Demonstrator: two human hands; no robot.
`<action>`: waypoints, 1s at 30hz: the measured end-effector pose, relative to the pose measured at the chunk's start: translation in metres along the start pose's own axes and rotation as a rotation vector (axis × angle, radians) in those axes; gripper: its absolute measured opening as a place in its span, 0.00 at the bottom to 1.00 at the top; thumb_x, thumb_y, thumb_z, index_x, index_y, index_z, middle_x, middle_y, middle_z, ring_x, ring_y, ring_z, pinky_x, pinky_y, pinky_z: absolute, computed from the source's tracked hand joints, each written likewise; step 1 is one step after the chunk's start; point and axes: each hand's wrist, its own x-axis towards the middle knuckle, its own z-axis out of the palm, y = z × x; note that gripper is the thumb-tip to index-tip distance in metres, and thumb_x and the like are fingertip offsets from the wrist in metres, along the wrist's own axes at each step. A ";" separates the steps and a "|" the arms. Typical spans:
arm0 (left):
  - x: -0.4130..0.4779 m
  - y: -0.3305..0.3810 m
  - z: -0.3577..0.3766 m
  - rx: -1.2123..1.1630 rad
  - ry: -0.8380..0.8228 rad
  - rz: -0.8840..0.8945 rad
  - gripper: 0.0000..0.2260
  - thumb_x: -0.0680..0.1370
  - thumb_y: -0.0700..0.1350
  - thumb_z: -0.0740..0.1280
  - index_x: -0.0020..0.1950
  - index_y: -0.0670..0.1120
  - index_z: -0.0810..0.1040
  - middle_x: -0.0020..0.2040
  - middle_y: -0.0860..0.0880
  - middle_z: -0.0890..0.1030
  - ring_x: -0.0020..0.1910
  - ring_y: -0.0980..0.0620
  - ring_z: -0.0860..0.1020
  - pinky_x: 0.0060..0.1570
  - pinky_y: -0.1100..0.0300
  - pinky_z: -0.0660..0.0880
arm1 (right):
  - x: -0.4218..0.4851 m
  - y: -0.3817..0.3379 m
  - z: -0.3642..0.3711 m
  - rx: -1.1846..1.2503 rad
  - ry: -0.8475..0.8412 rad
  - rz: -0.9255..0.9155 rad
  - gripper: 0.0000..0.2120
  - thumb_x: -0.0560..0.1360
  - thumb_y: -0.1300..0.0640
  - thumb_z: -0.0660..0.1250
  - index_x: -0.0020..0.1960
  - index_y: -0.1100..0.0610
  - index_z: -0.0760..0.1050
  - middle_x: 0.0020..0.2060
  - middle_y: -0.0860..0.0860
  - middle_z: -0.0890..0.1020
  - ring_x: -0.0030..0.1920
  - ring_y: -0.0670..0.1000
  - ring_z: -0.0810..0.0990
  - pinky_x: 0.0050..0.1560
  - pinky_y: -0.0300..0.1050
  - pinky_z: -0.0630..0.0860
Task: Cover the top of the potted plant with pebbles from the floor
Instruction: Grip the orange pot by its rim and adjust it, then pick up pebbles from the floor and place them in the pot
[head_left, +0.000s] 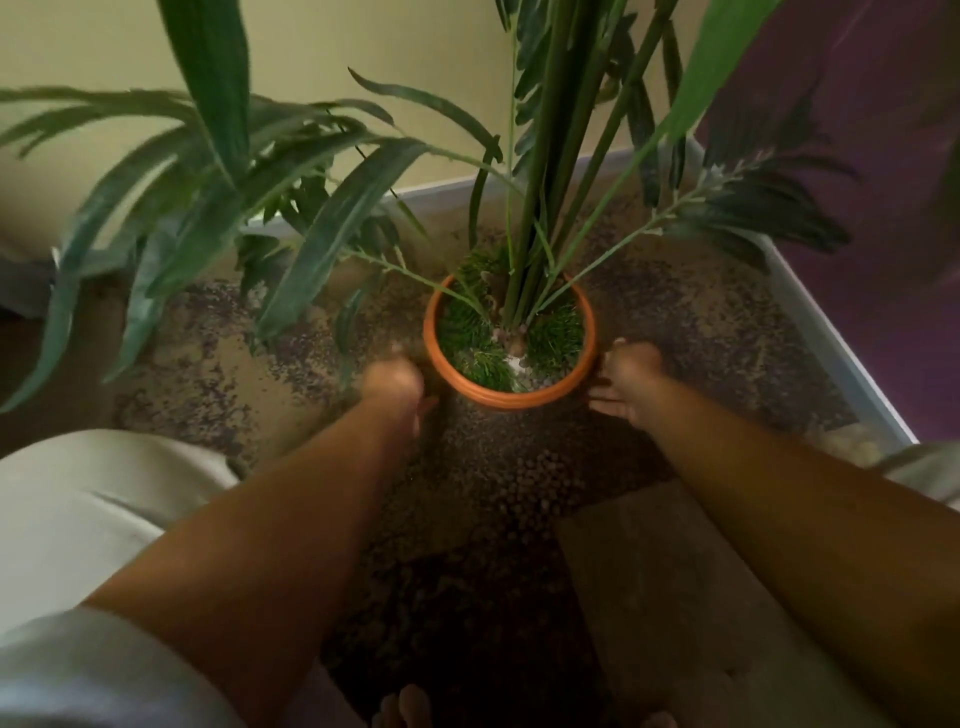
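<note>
An orange pot (511, 397) stands on the floor in a room corner and holds a tall plant (550, 208) with long green leaves. Green tufts cover most of its top, and a few pale pebbles (514, 361) lie by the stems. Small dark pebbles (519, 467) are scattered across the beige floor around the pot. My left hand (395, 384) is blurred and sits close against the pot's left wall. My right hand (628, 374) is pressed to the right wall, thumb near the rim and fingers curled round the side.
A yellow wall with a white baseboard (441, 189) runs behind the pot, and a purple wall (857, 234) closes the right side. Drooping leaves (311, 249) hang over the floor at left. My knee in pale cloth (78, 509) is at lower left, bare toes (405, 706) below.
</note>
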 end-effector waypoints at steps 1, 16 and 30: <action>0.000 -0.013 -0.003 0.029 0.037 -0.037 0.10 0.82 0.43 0.57 0.52 0.40 0.76 0.46 0.42 0.79 0.40 0.43 0.79 0.25 0.58 0.76 | 0.001 0.009 -0.001 -0.110 -0.031 0.021 0.18 0.84 0.56 0.55 0.72 0.61 0.69 0.66 0.61 0.77 0.55 0.60 0.80 0.42 0.53 0.78; -0.034 -0.115 0.046 1.317 -0.427 0.343 0.29 0.73 0.49 0.72 0.72 0.50 0.67 0.67 0.43 0.74 0.65 0.42 0.75 0.62 0.51 0.74 | 0.005 0.090 0.018 -1.063 -0.264 -0.290 0.24 0.72 0.53 0.74 0.67 0.49 0.74 0.67 0.59 0.74 0.65 0.57 0.77 0.67 0.51 0.73; -0.035 -0.114 0.066 1.294 -0.272 0.326 0.15 0.78 0.38 0.62 0.64 0.44 0.77 0.63 0.42 0.78 0.62 0.42 0.77 0.60 0.50 0.75 | -0.005 0.099 0.022 -1.112 -0.182 -0.452 0.07 0.75 0.55 0.67 0.52 0.54 0.80 0.58 0.59 0.79 0.59 0.60 0.79 0.60 0.51 0.77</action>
